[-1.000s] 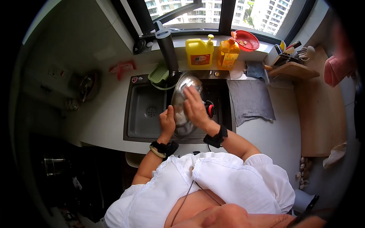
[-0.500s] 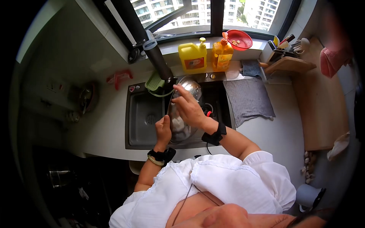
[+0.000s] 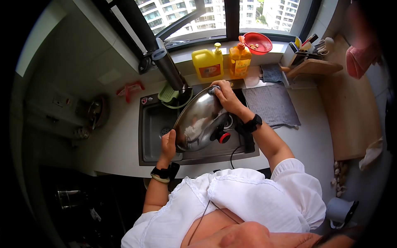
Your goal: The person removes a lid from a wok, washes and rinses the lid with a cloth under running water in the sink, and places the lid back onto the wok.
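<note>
A shiny metal pot lid [image 3: 197, 120] with a black and red knob is tilted over the sink [image 3: 155, 142]. My left hand [image 3: 167, 144] grips its lower left rim, thumb up along the edge. At the upper rim, the fingers of my right hand [image 3: 226, 97] are closed round a small greyish wad [image 3: 214, 89], pressed against the lid. Whether the wad is a scrubber or a cloth I cannot tell. The lid hides much of the right-hand basin.
Behind the sink stand a yellow pump jug [image 3: 207, 65], an orange soap bottle [image 3: 240, 60] and a red bowl [image 3: 258, 44]. A green basket [image 3: 168, 93] sits by the dark faucet column [image 3: 168, 68]. A grey cloth [image 3: 273, 105] lies to the right.
The lid has turned so its outer face and knob show more fully. My right hand has moved from the lid's left edge up and right to its far rim.
</note>
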A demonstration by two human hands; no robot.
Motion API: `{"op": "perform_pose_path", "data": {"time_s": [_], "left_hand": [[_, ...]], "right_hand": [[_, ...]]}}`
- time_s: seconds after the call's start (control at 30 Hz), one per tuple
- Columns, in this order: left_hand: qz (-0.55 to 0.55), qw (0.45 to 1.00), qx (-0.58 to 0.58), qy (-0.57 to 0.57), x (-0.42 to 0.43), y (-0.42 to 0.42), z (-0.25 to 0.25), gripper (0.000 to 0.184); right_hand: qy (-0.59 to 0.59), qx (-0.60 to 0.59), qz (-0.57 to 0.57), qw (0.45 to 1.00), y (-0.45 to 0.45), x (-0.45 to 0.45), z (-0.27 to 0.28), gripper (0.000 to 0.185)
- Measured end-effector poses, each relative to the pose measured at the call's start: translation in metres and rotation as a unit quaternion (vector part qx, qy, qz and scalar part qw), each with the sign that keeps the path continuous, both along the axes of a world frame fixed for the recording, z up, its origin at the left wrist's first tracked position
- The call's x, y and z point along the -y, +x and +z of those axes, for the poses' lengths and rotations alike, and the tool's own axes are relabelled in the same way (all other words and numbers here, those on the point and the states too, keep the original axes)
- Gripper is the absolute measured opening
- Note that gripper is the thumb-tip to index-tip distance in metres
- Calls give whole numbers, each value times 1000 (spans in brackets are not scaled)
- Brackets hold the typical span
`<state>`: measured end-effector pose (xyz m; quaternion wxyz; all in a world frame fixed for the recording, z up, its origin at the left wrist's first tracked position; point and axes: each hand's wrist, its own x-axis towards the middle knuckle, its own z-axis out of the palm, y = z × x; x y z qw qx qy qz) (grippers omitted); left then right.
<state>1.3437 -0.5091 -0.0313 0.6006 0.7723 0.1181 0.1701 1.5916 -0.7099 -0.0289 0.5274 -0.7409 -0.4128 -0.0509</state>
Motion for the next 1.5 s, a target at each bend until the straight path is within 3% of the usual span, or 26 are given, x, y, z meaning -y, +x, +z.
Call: {"op": "perform_pose_path", "data": {"time_s": [0.17,0.27,0.43,0.53,0.6,0.63,0.7,0.73,0.83,0.9,0.97,1.03,1.1,1.13,1.17,1.23,1.3,1.37,1.43,1.5], "left_hand": [[18,997,-24,67,10,32,32,60],[126,990,-21,63,11,58,21,65],[163,986,3,37,25,63,15,66],[179,984,3,-10,23,55,11,66],[207,978,-19,-29,24,48,22,67],[213,976,-21,-31,24,46,25,67],[224,974,-19,-38,28,53,29,66],[233,971,-21,-56,32,54,30,66],[245,963,-11,-107,41,63,36,64],[254,955,6,-156,44,62,37,64],[258,953,-40,-152,47,54,32,64],[253,948,-60,-182,41,58,33,64],[257,928,-69,-260,34,53,30,63],[286,928,1,-239,39,59,30,62],[284,929,-9,-237,36,58,29,62],[279,931,-27,-235,31,54,26,62],[288,932,-49,-212,37,50,23,62],[291,926,-62,-233,34,47,20,62],[290,906,-57,-303,26,50,14,63],[331,903,1,-274,33,55,22,63]], "right_hand": [[-12,187,-8,982,-37,-16,37,19],[-5,221,-26,975,-51,-28,44,31],[-57,323,54,943,-89,-44,46,63],[-2,217,-23,976,-45,-27,45,51],[56,13,-117,991,3,-19,1,42],[83,-57,-104,989,-3,-18,6,40],[72,60,-83,992,-47,-27,24,41],[80,82,-18,993,-77,-35,27,44],[-23,259,67,963,-111,-37,23,53],[11,183,-26,983,-84,-31,31,46],[84,-7,-133,987,-38,-44,4,40],[70,27,-162,984,-65,-52,10,41],[38,96,-79,992,-124,-57,9,51],[-2,142,-55,988,-136,-58,6,53],[-41,185,-32,981,-144,-59,3,55],[-14,118,-41,992,-119,-55,21,52],[38,-24,-193,980,-76,-72,2,47],[13,-28,-222,975,-76,-80,-7,48],[-6,35,-156,987,-130,-76,-1,51],[-22,98,-104,990,-153,-72,-7,54]]}}
